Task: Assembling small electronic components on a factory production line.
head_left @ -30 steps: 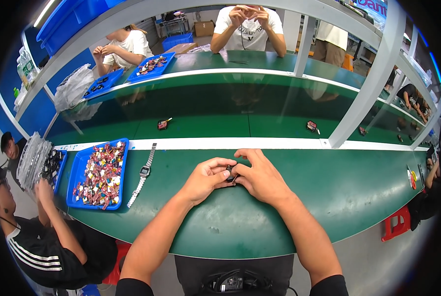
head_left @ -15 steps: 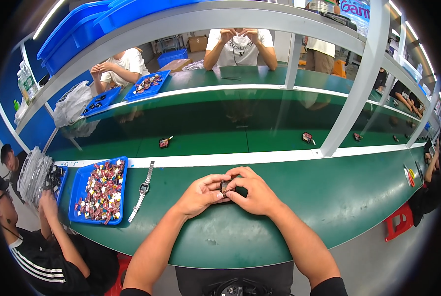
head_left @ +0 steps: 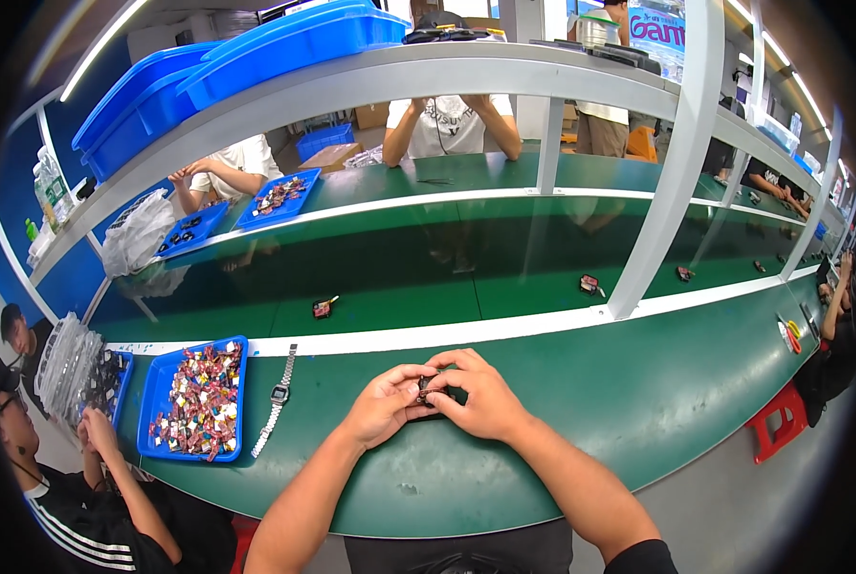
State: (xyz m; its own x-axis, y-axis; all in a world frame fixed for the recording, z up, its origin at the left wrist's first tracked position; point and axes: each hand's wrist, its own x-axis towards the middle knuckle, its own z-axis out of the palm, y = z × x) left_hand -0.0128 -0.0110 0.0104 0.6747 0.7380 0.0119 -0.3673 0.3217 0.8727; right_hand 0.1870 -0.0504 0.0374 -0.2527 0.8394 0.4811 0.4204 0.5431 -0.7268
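My left hand (head_left: 382, 409) and my right hand (head_left: 482, 396) meet over the green table, closed around one small black part (head_left: 427, 389). The fingertips cover most of it, so its exact kind cannot be made out. My left thumb and fingers grip it from the left, while the right thumb and index finger pinch at its near side. To the left of my hands lies a metal-band digital watch (head_left: 279, 394). Beyond that, a blue tray (head_left: 245, 387) holds a heap of small reddish parts (head_left: 196, 402) with white and yellow bits.
A green strip behind the white rail carries small red-and-black assemblies (head_left: 324, 307). A grey shelf frame (head_left: 629, 258) with blue bins (head_left: 284, 57) rises over it. Scissors (head_left: 791, 335) lie far right, near a red stool (head_left: 778, 423). A co-worker (head_left: 83, 517) sits at left; others sit across.
The whole view has tilted, so most of the scene sits lower in the picture. My hands stay together on the black part, with the fingers slightly shifted and more of it covered.
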